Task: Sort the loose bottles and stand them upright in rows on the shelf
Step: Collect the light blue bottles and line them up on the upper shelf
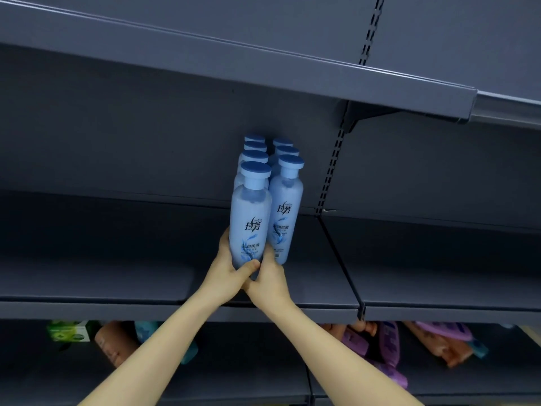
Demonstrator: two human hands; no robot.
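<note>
Got both hands wrapped around the bottom of the front bottle (pixel 248 218), my left hand (pixel 229 276) with the thumb across the front and my right hand (pixel 270 281) squeezed in on the other side. It's pale blue with a flat, darker blue cap (pixel 255 169), dark lettering and a blue swirl on the label. It stands upright at the front of the left row on the middle shelf (pixel 117 273), right beside a second row (pixel 287 200) of the same bottles.

Seven pale-blue bottles (pixel 265 183) stand upright in two rows on the shelf (pixel 117 276).
</note>
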